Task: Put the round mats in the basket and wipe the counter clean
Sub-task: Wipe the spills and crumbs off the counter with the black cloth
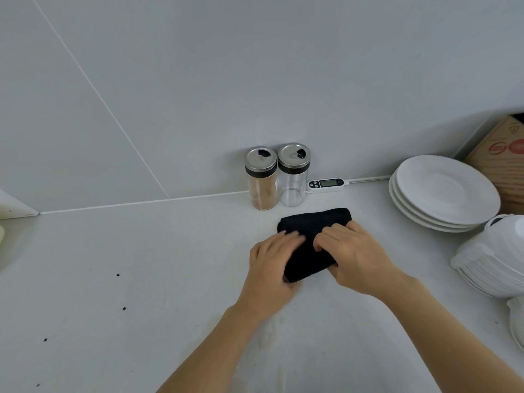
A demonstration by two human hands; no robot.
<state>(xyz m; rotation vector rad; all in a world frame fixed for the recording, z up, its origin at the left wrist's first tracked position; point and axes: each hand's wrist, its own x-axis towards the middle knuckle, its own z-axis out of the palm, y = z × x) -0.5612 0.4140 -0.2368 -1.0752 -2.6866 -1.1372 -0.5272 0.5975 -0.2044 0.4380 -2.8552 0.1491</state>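
Observation:
A folded black cloth (312,225) lies on the white counter (141,265), just in front of two jars. My left hand (272,265) grips the cloth's near left corner, fingers laid over the top. My right hand (351,253) presses on its right side with the fingers curled into the fabric. A few small dark specks (118,275) dot the counter to the left, and pale crumbs lie near my left forearm. No round mats and no basket are in view.
Two metal-lidded glass jars (262,180) stand against the wall, with a white digital thermometer (326,184) beside them. A stack of white plates (442,194), white bowls (493,256) and a cardboard box (504,160) fill the right side.

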